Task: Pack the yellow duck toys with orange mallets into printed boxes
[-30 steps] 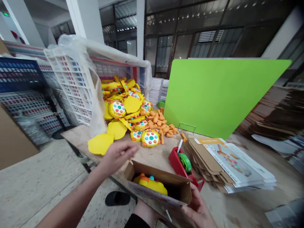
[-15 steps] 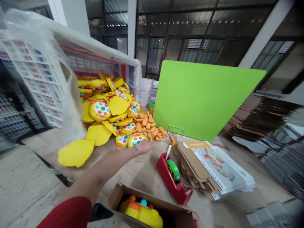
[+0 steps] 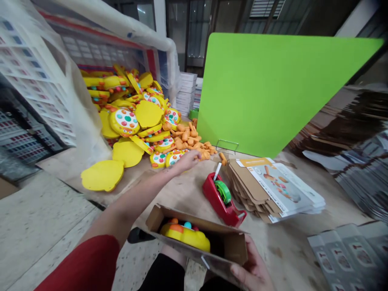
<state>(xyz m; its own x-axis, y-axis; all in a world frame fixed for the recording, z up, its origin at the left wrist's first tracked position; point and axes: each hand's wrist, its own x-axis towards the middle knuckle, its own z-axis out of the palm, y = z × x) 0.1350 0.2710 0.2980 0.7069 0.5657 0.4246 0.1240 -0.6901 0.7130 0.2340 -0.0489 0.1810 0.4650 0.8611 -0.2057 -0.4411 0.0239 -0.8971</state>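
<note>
Orange pcs [image 3: 190,141] litter tbl [image 3: 184,192] by grn board [image 3: 266,93]

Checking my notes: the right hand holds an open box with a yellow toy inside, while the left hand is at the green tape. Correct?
No: the head view shows the left hand at the orange pieces. The rest is right.

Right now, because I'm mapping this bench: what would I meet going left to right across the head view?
Front yellow duck toy lying face down, left hand, red tape dispenser, stacked flattened Duck Whack-A-Mole cartons, gray printed packaging at lower right.
</note>
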